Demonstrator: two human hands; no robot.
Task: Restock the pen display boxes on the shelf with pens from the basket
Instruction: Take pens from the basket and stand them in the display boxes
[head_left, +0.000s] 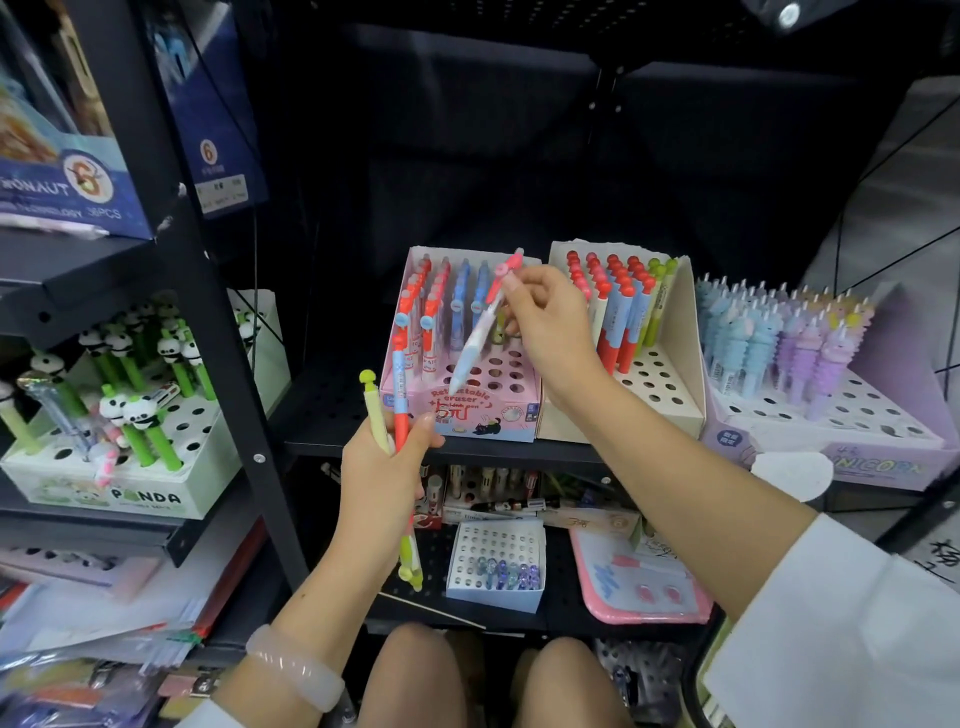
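My right hand pinches a pink and pale blue pen and holds it tilted, tip down, over the holes of the pink display box on the middle shelf. That box has red and blue pens standing in its back rows. My left hand grips a small bunch of pens below the shelf edge, among them a red one and a yellow-green one. No basket is in sight.
A cream box with red and green pens stands right of the pink box, then a purple unicorn box. A white panda pen box sits on the left rack behind a black post. Lower shelf holds a small white box and a pink board.
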